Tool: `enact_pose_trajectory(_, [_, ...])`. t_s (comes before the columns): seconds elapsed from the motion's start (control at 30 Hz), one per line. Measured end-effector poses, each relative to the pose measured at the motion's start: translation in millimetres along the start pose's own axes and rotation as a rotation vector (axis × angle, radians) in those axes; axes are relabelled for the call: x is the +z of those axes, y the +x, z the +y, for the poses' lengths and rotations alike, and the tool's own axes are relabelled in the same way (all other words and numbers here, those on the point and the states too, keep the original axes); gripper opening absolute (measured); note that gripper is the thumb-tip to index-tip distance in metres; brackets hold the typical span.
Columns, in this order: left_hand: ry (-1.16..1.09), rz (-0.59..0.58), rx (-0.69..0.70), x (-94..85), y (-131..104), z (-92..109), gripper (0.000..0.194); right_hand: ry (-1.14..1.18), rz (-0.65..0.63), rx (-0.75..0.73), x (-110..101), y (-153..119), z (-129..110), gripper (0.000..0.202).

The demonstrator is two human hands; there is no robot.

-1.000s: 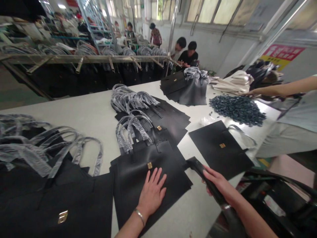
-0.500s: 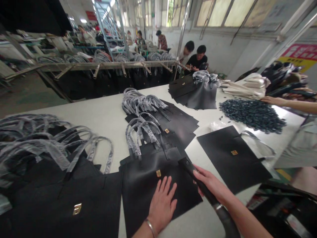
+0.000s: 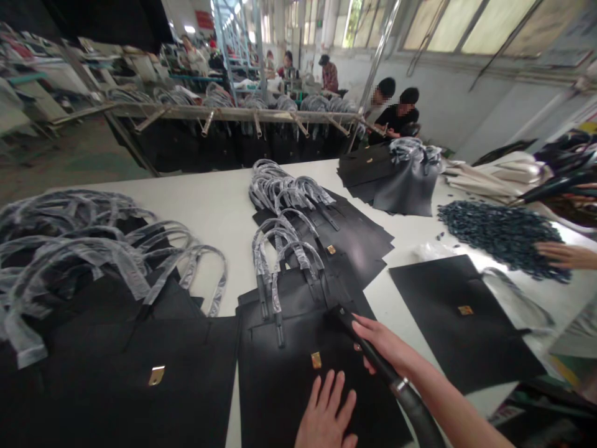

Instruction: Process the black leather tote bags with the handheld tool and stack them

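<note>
A black bag panel (image 3: 275,398) with a gold metal clasp (image 3: 316,360) lies flat in front of me, its handles (image 3: 284,249) wrapped in clear plastic. My left hand (image 3: 326,414) rests on the panel just below the clasp, fingers spread. In my right hand (image 3: 380,342) is a black wand with a hose (image 3: 417,407), joined by a metal clamp. The wand's tip hovers over or touches the panel's upper right; I cannot tell which.
At left lies a stack of bag panels (image 3: 196,354) with wrapped handles. Another panel (image 3: 448,323) lies at right, beside a heap of small dark pieces (image 3: 499,233) touched by a co-worker's hand (image 3: 566,254). A metal rack (image 3: 233,115) stands behind the table.
The view has turned left and everything sits farther right. The wand's tip has moved up and left over the panel. At right, the co-worker's hand has shifted to the heap's near edge.
</note>
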State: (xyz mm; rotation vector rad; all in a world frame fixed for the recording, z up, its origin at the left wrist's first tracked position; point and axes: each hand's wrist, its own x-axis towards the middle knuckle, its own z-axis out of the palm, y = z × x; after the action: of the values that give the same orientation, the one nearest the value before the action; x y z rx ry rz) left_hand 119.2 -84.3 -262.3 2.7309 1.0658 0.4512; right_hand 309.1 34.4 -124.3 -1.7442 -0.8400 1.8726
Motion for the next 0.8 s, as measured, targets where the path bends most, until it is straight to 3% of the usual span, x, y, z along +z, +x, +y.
enact_pose_trajectory(0.13, [0.031, 0.020, 0.008, -0.4, 1.8, -0.8, 0.075, -0.017, 0.019, 0.033, 3.9, -4.7, 0.7, 0.060])
enact_pose_trajectory(0.27, [0.039, 0.033, 0.007, -2.1, 3.4, -0.3, 0.074, 0.010, 0.065, -0.041, 6.0, 12.4, -9.5, 0.057])
enact_pose_trajectory(0.43, [0.050, 0.041, -0.019, -2.0, 3.3, 2.0, 0.074, 0.060, 0.175, -0.148, -25.4, 10.4, -15.0, 0.050])
enact_pose_trajectory(0.6, [0.154, 0.121, 0.019, 3.8, 2.8, -1.8, 0.072, 0.028, 0.099, -0.030, -56.7, -9.1, 1.7, 0.046])
enact_pose_trajectory(0.8, [0.274, 0.277, 0.083, 14.4, 4.4, -7.8, 0.069, 0.039, 0.042, -0.054, -54.3, 21.4, -6.0, 0.037])
